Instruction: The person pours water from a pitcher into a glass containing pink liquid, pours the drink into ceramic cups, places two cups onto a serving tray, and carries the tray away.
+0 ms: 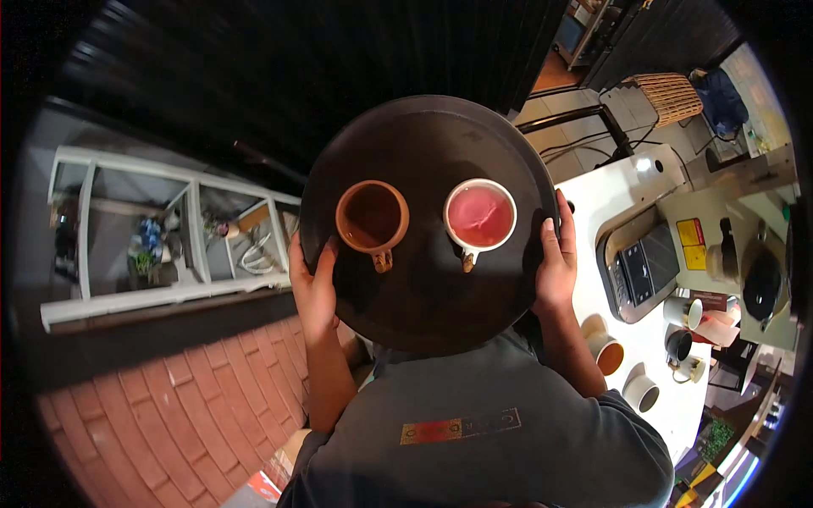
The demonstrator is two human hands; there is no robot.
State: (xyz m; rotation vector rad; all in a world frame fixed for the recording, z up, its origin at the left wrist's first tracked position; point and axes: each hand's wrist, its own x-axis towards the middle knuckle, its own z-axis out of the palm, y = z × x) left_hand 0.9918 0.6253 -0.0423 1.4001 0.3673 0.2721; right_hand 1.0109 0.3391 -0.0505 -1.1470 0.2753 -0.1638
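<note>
A round dark tray (432,313) is held out level in front of me by both hands. My left hand (315,284) grips its left rim, thumb on top, the other fingers partly hidden beneath. On the opposite side my right hand (555,262) clasps the rim the same way. Two cups stand upright on the tray, apart from each other. The brown cup (400,203) on the left contains a dark liquid. To its right, the white cup (514,199) contains a pink drink with a lighter swirl. Both handles point toward me.
On my right, a white counter (622,199) carries a dark device (650,262) in a recess, plus several cups, one a white cup (641,394). A white shelf frame (199,229) stands left, above a brick surface (169,415). A wicker basket (669,99) sits far right.
</note>
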